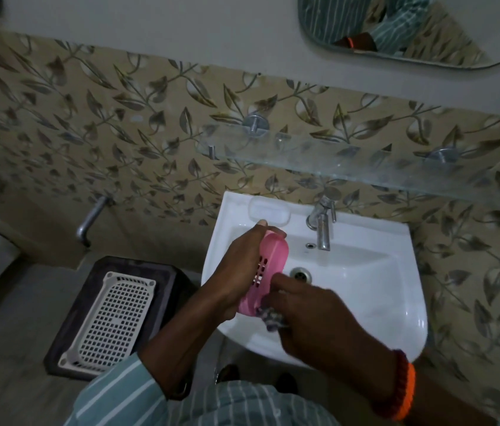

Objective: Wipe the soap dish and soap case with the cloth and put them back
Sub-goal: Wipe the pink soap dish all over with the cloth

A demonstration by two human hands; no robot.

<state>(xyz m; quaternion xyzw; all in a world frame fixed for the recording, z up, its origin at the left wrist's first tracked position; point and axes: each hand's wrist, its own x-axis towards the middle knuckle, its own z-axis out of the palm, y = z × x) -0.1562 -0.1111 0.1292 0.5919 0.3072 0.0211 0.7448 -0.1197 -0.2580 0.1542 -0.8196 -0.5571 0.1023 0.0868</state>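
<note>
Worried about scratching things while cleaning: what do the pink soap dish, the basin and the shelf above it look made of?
Pink soap dish: likely moulded plastic, smooth and matte, with punched drain holes. Basin: probably glazed ceramic, white and glossy with soft highlights. Shelf: looks like clear glass, wall pattern showing through, on metal-looking pegs.

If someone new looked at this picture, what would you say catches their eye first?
Most likely the pink soap dish, gripped by the left hand over the white sink while the right hand presses a bunched cloth against its lower end. Next comes the leaf-patterned wall tile behind, with a glass shelf above the tap. A white perforated tray lies on a dark stool at lower left.
</note>
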